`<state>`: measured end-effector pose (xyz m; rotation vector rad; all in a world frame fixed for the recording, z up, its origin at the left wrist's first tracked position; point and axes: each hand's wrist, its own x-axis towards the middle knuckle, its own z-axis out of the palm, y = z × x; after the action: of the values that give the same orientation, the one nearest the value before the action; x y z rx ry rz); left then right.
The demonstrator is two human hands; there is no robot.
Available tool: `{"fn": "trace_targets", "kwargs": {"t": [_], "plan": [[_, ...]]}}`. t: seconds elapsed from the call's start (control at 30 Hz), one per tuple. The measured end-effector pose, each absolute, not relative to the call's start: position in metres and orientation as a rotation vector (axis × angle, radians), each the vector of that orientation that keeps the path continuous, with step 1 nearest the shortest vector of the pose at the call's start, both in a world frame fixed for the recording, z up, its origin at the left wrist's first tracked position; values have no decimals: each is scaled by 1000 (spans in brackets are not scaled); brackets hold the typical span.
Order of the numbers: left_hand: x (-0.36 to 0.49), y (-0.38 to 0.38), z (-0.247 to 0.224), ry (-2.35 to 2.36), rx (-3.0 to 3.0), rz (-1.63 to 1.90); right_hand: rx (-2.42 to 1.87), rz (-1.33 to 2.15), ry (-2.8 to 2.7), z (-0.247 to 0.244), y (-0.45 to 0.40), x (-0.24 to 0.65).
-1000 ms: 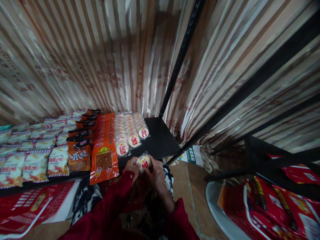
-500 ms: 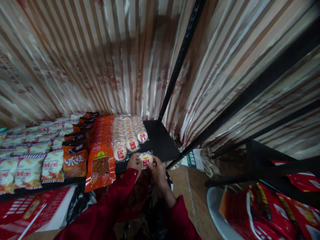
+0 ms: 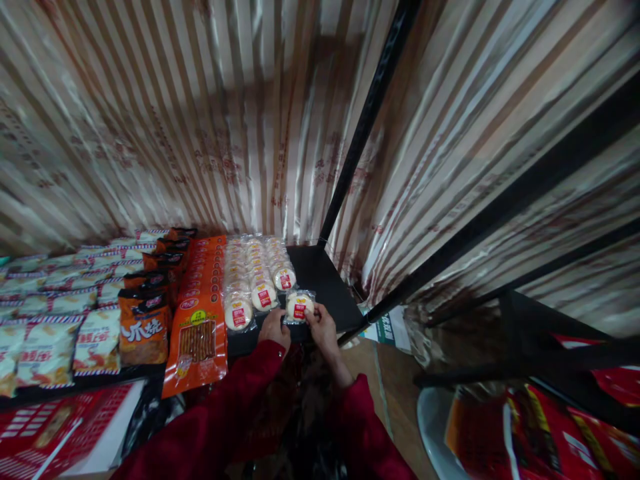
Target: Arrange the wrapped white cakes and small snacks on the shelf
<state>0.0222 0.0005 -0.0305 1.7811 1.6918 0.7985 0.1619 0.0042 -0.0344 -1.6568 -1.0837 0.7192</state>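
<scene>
A small clear packet with a round white cake and a red label is held just above the front edge of the black shelf. My right hand pinches its right side, thumb on the front. At the packet's lower left corner, my left hand is closed with curled fingers; its exact grip is partly hidden. Matching packets stand in rows on the shelf, just left of and behind the held one. An orange bag of brown sticks lies beside those rows.
Further left are orange-brown snack bags and white snack bags. A red basket sits below the shelf. Black metal posts rise before a striped curtain. Red packages are at the lower right.
Both hands have brought the packet slightly up and right, toward the shelf top. My left fingers now cover less of its left side. The view has shifted slightly.
</scene>
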Motion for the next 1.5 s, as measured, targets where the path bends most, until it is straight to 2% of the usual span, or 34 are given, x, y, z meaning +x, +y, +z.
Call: {"fn": "trace_targets", "kwargs": {"t": [0.2,0.4,0.8,1.13,1.5], "plan": [[22,8,-23,1680,2103,516,-1676,669,-1119,-29,29,167],[15,14,-24,1698,2187,426,-1699,630,-1194,-26,52,168],[6,12,-45,1749,2312,542,-1748,616,-1307,-33,81,155],[4,12,-57,1724,2367,545,-1831,198,-1542,-42,78,148],[6,9,-64,1828,2406,783,-1683,383,-1436,-43,95,143]]}}
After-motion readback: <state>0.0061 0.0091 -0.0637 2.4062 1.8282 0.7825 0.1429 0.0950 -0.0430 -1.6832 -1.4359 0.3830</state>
